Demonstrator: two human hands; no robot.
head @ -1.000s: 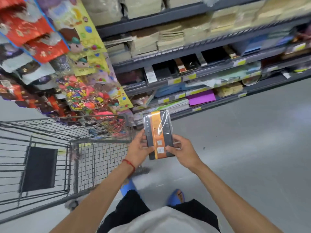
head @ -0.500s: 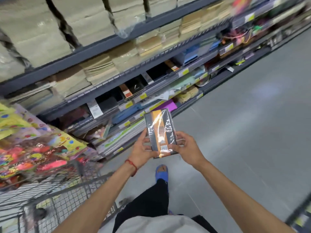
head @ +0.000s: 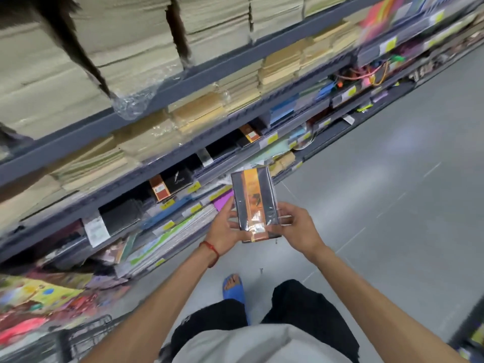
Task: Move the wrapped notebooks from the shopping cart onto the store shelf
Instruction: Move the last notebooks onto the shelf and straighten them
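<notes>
A pack of wrapped notebooks [head: 253,203], black with an orange band under shiny plastic, is upright in front of me at mid-frame. My left hand [head: 225,230] grips its lower left side and my right hand [head: 297,227] grips its lower right side. The store shelf [head: 183,150] runs diagonally on the left, with similar black-and-orange notebooks [head: 171,183] lying on a middle level. Only a corner of the wire shopping cart [head: 81,336] shows at the bottom left.
Stacks of tan paper packs [head: 214,111] fill the upper shelf levels. Coloured folders and a purple sheet [head: 222,203] lie on lower levels. Bright toy packets [head: 39,302] hang at the lower left. Grey floor [head: 379,205] spreads to the right. My blue sandal [head: 234,288] is below.
The view has swung right, away from the cart and along the shelf. Both hands keep hold of the notebook pack, which is now closer to the shelf with the matching notebooks.
</notes>
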